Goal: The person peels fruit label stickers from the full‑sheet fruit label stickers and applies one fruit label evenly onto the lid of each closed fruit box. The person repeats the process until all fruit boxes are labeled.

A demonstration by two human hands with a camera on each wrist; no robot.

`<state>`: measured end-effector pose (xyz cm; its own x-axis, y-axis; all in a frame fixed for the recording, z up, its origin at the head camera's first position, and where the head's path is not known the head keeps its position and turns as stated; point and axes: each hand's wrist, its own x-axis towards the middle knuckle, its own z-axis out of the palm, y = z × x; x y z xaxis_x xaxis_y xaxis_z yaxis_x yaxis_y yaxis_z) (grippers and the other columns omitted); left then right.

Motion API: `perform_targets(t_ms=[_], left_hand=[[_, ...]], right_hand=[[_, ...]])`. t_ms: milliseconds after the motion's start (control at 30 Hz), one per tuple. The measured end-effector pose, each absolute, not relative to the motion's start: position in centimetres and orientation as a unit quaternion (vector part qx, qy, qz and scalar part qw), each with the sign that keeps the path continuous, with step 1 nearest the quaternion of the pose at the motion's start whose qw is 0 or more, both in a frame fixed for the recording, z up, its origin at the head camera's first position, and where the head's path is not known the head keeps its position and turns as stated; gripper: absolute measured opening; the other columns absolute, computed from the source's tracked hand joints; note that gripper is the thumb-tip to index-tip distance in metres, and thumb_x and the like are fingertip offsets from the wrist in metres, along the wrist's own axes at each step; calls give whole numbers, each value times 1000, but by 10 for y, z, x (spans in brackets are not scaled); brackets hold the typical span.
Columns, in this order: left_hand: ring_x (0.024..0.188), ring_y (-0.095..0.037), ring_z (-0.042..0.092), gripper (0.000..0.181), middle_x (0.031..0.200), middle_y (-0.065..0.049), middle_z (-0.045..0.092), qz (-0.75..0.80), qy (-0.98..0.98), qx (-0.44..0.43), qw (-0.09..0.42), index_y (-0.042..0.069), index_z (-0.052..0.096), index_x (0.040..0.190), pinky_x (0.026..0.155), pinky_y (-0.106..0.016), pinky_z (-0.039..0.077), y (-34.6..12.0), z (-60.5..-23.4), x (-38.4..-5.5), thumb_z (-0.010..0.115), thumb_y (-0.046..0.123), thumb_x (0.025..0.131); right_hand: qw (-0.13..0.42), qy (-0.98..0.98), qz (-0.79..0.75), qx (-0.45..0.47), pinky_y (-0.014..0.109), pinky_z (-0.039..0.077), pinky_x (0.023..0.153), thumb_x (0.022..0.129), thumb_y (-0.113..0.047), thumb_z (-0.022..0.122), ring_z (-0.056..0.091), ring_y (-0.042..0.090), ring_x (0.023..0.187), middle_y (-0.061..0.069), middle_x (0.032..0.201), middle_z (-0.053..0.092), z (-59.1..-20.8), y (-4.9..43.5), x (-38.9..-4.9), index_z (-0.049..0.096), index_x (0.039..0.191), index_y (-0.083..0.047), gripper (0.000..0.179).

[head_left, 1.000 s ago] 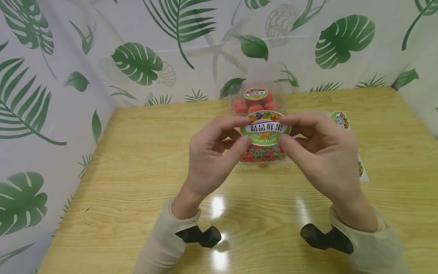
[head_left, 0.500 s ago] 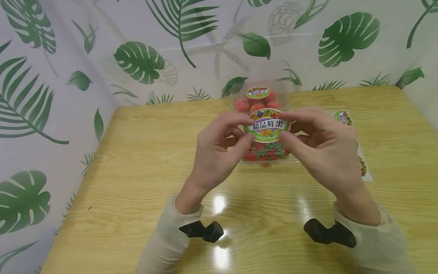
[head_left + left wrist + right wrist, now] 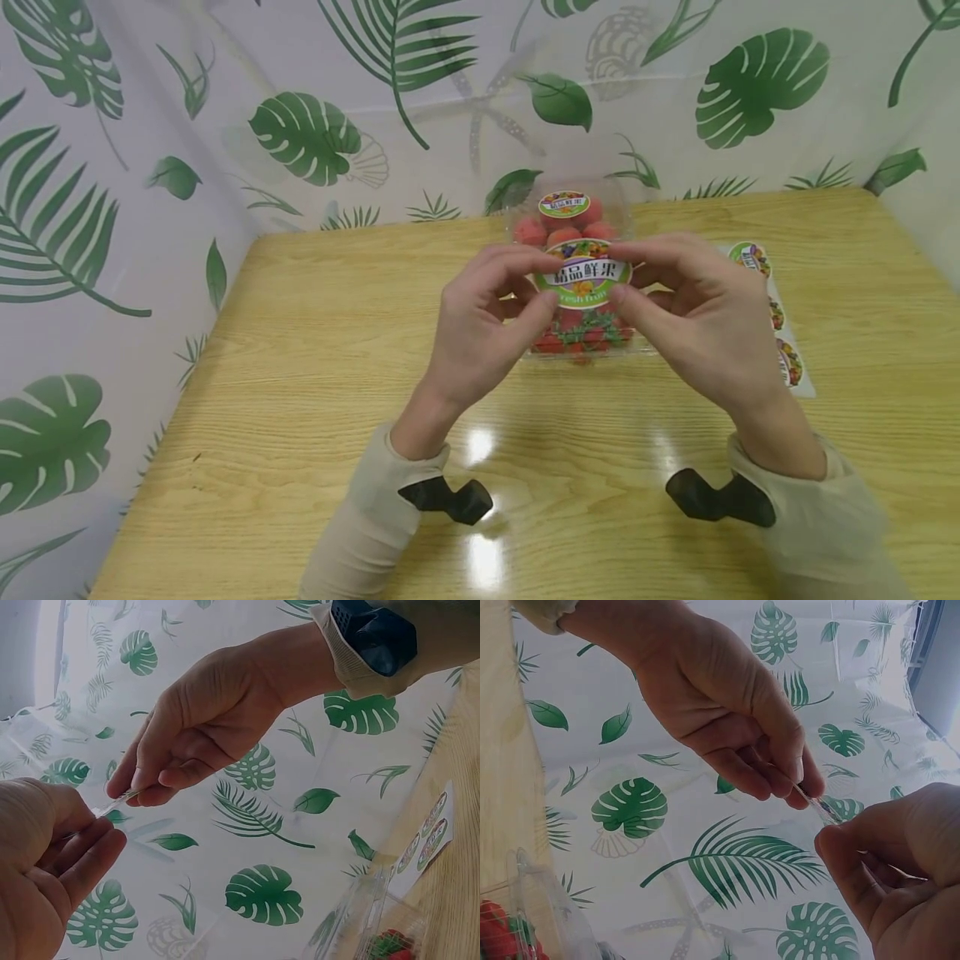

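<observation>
An oval fruit label sticker (image 3: pixel 585 273), printed with fruit and Chinese characters, is held up in the air between both hands. My left hand (image 3: pixel 483 329) pinches its left edge between thumb and forefinger; my right hand (image 3: pixel 697 325) pinches the right edge the same way. In the left wrist view the sticker (image 3: pixel 114 804) appears edge-on, a thin line joining the two hands. Behind and below it on the table, partly hidden by sticker and fingers, stands clear plastic packaging (image 3: pixel 621 208) with round red fruit (image 3: pixel 592 231) at the back and red fruit with green leaves (image 3: pixel 592 333) in front.
To the right, partly behind my right hand, a white sheet of similar labels (image 3: pixel 776 329) lies on the wooden table (image 3: pixel 300 400). A smaller oval label (image 3: pixel 565 204) shows on the rear packaging. A leaf-patterned cloth (image 3: pixel 450 75) hangs behind the table.
My left hand has shifted slightly right, its fingertips covering a little more of the sticker's left side. The head view has shifted slightly. Both hands keep their pinch.
</observation>
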<state>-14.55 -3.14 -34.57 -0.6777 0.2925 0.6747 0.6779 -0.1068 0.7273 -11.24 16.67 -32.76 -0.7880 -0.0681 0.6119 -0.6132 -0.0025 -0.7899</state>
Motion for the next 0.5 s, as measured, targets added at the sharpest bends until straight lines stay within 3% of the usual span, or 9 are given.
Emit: perform_targets(t_ms=[267,500], left_hand=[[74,-18,58,24,108,-24,60,-654,-650,-357,151,-14,63,110,62,-27,56,-29,-346,-146,63,-14,86],[74,-20,61,24,109,-22,60,-647,-663,-345,148,-13,65,110,62,-31,58,-25,-352,-152,64,-14,86]], right_hand=[[233,-665,665,248,20,54,56,85,20,62,65,14,68,12,97,69,-331,166,-117,68,108,16,24],[238,-677,664,210,20,55,58,85,18,64,68,13,73,10,96,71,-337,166,-124,70,105,15,21]])
